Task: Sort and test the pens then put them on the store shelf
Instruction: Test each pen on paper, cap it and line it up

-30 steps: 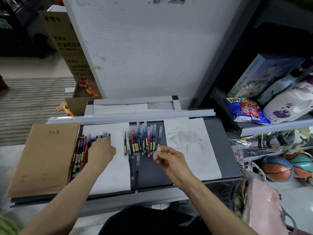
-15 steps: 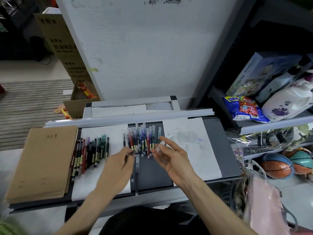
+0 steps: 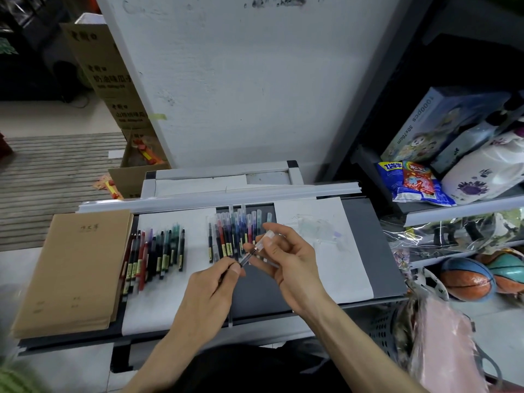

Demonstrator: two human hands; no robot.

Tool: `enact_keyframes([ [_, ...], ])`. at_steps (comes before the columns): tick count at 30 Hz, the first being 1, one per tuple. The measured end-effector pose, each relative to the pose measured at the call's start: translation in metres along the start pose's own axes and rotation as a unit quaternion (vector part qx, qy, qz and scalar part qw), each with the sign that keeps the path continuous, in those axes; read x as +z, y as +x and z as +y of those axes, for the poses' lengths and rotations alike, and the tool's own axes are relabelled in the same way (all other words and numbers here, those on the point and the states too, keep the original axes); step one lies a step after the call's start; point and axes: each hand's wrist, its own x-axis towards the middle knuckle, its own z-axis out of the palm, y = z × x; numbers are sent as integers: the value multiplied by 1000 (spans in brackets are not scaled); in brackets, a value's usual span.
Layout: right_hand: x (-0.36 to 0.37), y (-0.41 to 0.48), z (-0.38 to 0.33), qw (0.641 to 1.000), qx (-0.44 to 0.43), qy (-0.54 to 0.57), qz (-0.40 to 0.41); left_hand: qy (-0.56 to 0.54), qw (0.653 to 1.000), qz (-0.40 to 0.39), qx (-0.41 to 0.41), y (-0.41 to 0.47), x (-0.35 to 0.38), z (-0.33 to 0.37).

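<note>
Starting at the far left, a stack of brown notebooks lies on the table. Small characters are printed on the top cover, too faint to read. The cardboard carton behind carries bold Chinese print, blurred here. Next comes a row of dark and coloured pens on white paper, each with a yellow barrel label too small to make out.

The left grip pinches one gel pen between thumb and forefinger, low on its dark barrel and just above the table. A second cluster of capped pens lies behind it. The right grip holds the pen's clear cap in curled fingertips. The cap meets the pen's end, but I cannot tell whether it is seated or coming free.

The pen looks light, stiff and smooth, so it would probably roll or slip if held loosely. I would pinch it at mid-barrel and pull the cap straight along the axis, which should spare the fine tip.

A scribbled white test sheet lies to the right. Farther right, a puzzle box reads "1000pcs" and "50x70cm".
</note>
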Motion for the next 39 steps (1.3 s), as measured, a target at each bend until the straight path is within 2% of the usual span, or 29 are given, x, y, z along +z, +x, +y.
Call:
enact_keyframes([
  [4,0,-4,5,997,-28,-77,-13,-10,1000,-6,5,2,3,-1],
  [7,0,-4,8,995,-32,-96,-4,-21,1000,-23,-2,7,3,-3],
  [9,-1,-3,10,996,-32,-87,7,-115,990,-60,-60,10,6,-1],
  [10,-3,-2,9,996,-33,-79,9,-194,972,-81,-107,12,7,3],
  [12,-5,1,9,998,-31,-62,2,-337,913,-120,-197,13,7,10],
  [14,-9,5,6,998,-27,-54,-15,-413,861,-164,-246,14,6,15],
  [15,-12,7,4,998,-24,-52,-28,-425,851,-184,-249,16,5,15],
  [17,-20,12,1,997,-17,-60,-51,-387,873,-206,-215,21,7,13],
  [20,-34,21,7,985,-7,-165,-57,-213,943,-200,-158,30,14,-2],
  [22,-45,28,17,953,-9,-297,-50,-43,972,-204,-106,36,21,-18],
  [24,-61,38,27,901,-5,-433,-27,102,974,-185,-85,42,28,-36],
  [27,-91,50,28,774,-20,-631,45,158,969,-144,-126,47,37,-57],
  [29,-109,55,24,692,-23,-716,88,186,964,-132,-136,51,42,-64],
  [31,-122,61,20,642,-27,-758,111,238,953,-124,-138,55,48,-68],
  [34,-131,68,17,612,-28,-780,127,280,943,-114,-138,59,54,-69],
  [39,-138,76,22,610,-22,-781,130,312,933,-104,-143,62,58,-69],
])
